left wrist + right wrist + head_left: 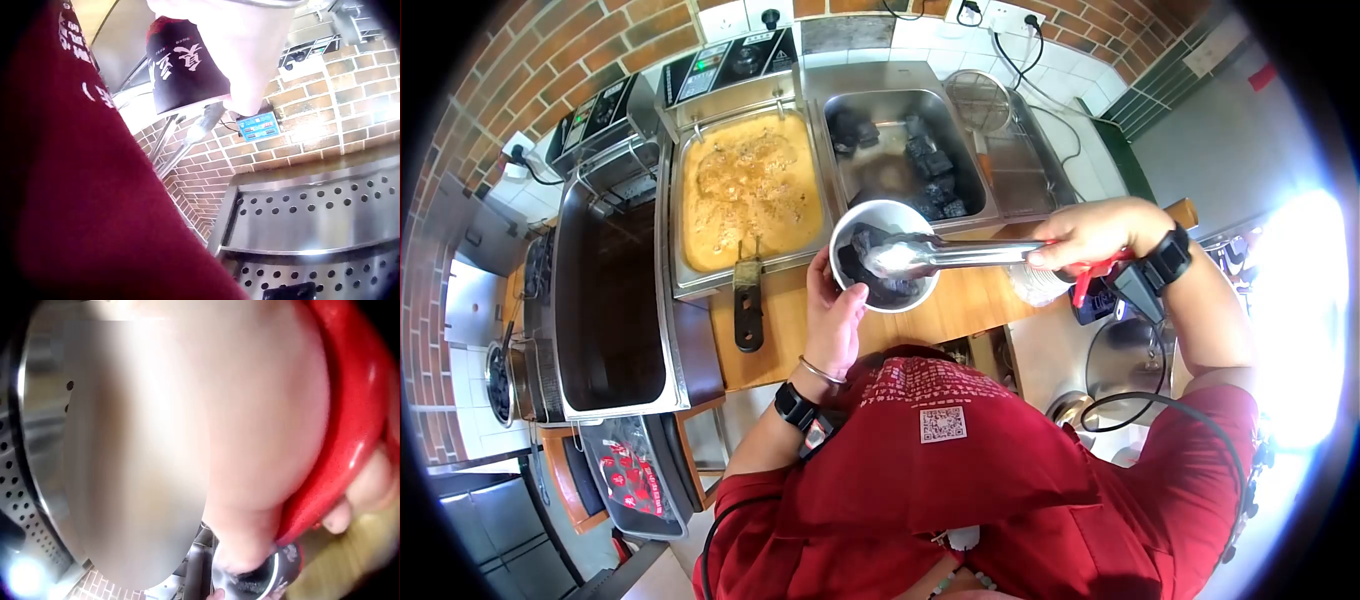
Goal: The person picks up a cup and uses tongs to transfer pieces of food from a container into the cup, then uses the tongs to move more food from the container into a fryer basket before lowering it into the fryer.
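A white-rimmed bowl (884, 303) holding black chunks (868, 240) is gripped by my left hand (833, 325), thumb at its near rim. In the left wrist view the bowl (187, 69) shows a dark outside with white characters, held by the left hand (250, 50). My right hand (1095, 235) grips metal tongs (990, 253) with red handles; their tips are inside the bowl at the chunks. The right wrist view shows the right hand (262, 406) around a red handle (350, 456), with the bowl (289, 565) below.
Behind the bowl, a steel basin (880, 180) holds black chunks in murky liquid. Left of it stands a pan of orange-yellow broth (750, 190) with a black-handled skimmer (748, 305); further left is a deep dark vat (615, 290). A round strainer (978, 102) lies at the back right.
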Tool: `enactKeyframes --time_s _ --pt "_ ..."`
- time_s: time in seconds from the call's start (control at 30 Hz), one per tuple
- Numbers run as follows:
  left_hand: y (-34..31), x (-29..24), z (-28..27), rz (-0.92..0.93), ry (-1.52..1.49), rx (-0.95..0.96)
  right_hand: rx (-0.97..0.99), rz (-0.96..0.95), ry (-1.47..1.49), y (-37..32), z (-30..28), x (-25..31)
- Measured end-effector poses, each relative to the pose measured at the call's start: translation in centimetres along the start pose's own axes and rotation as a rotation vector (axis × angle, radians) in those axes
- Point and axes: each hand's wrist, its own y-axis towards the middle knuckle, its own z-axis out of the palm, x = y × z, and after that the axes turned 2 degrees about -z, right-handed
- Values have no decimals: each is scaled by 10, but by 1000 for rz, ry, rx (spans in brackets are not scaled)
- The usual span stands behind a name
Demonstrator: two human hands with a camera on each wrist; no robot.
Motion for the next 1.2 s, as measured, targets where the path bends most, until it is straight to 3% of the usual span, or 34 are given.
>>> enactKeyframes --time_s 0.1,0.23,0.3,0.37,0.5,0.7,0.77,0.8,0.97,1.03,1.1,1.2 --pt "-1 -8 2 1 -55 -96 -96 -106 -220 -21 -14 4" --pt "-1 -12 -6 -1 -104 -99 -255 -155 -131 -29 -38 -3" --pt "-4 -13 -8 -4 -93 -113 -345 -40 -214 -13 -57 1" --pt "-7 -13 -7 -9 -74 -75 -492 53 -310 22 -70 9" --pt "-12 -10 -17 -90 -198 -4 -788 25 -683 134 -102 -13" --pt "-26 -3 -24 -103 -131 -145 -747 76 -757 202 -134 3" --pt "-30 4 -37 -81 63 -110 -761 49 -764 212 -135 0" --pt "-30 -7 -19 -106 -163 -125 -742 35 -778 217 -135 -1" --pt "-32 -8 -18 -96 -128 -114 -668 84 -860 242 -134 10" --pt "-36 -9 -17 -128 -186 -136 -696 95 -815 243 -131 17" --pt "-36 -4 -20 -47 -51 -61 -751 49 -792 235 -125 15" --pt "-35 -7 -20 -104 -184 -109 -667 38 -554 224 -122 -2"
